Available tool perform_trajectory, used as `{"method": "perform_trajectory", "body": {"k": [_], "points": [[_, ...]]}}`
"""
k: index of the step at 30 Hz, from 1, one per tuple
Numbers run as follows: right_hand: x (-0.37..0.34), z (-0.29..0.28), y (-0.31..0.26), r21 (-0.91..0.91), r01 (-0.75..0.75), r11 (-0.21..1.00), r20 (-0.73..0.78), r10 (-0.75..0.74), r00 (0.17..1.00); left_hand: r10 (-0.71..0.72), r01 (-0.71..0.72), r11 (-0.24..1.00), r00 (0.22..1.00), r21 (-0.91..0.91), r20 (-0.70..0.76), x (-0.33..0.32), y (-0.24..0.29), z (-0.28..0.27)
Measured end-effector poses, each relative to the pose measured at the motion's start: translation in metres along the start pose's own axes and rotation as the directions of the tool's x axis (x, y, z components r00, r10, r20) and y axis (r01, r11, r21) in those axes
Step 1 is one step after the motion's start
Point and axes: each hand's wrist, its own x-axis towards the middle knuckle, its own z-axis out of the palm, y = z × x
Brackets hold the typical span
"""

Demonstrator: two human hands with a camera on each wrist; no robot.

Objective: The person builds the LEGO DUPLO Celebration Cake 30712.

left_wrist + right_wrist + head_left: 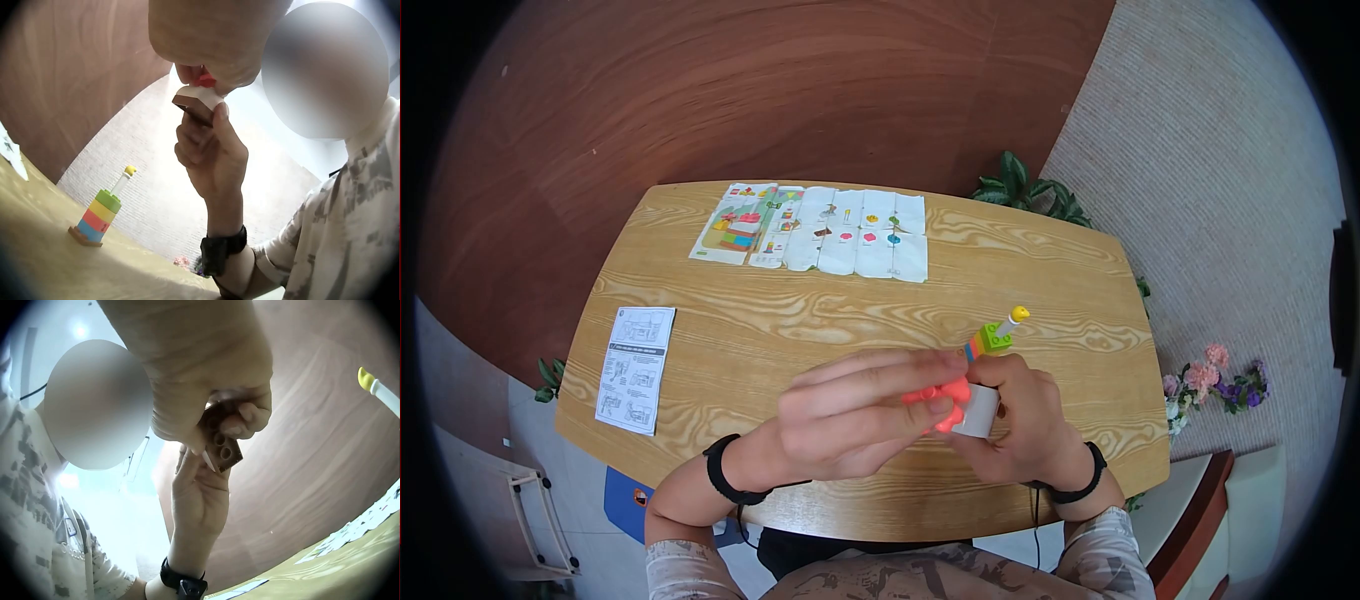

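Both hands are raised over the table's near side. My left hand (860,410) pinches a bright coral-red, rounded toy piece (953,400) between thumb and fingers. My right hand (1030,420) grips a toy brick with a white top (978,412) and a brown base (192,107), whose hollow studded underside (226,452) shows in the right wrist view. The red piece sits right at the white top. Beyond the right hand stands a brick tower, its layers blue, red, yellow and green (108,200), on a brown base, with a white candle (1007,325) tipped by a yellow flame.
An unfolded colourful instruction sheet (850,235) lies along the table's far edge. A black-and-white printed leaflet (635,370) rests at the left. Leafy plants (1030,190) stand behind the table, and flowers (1205,380) are off to its right.
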Motion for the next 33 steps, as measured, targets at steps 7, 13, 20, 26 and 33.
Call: {"method": "perform_trajectory", "body": {"k": [7, 13, 20, 26, 33], "points": [[0.000, -0.002, -0.001, 0.114, -0.026, 0.993, 0.021, 0.024, 0.999, -0.029, 0.028, 0.990, 1.000, -0.139, -0.006, 0.002, 0.000, -0.001], [0.001, -0.003, -0.002, 0.063, 0.016, 0.998, 0.010, -0.017, 1.000, -0.078, 0.079, 0.969, 0.997, -0.235, 0.013, 0.001, -0.001, 0.001], [-0.002, -0.001, -0.005, 0.041, -0.025, 0.999, -0.003, 0.025, 1.000, -0.119, 0.115, 0.967, 0.993, -0.229, -0.003, 0.000, 0.004, 0.001], [-0.001, 0.006, -0.003, -0.041, 0.096, 0.995, -0.058, -0.098, 0.994, -0.205, 0.189, 0.952, 0.978, -0.242, -0.043, -0.004, 0.010, 0.002], [-0.001, 0.008, -0.004, 0.011, 0.057, 0.998, -0.014, -0.057, 0.998, -0.192, 0.190, 0.968, 0.981, -0.165, 0.005, 0.001, 0.015, -0.002]]}}
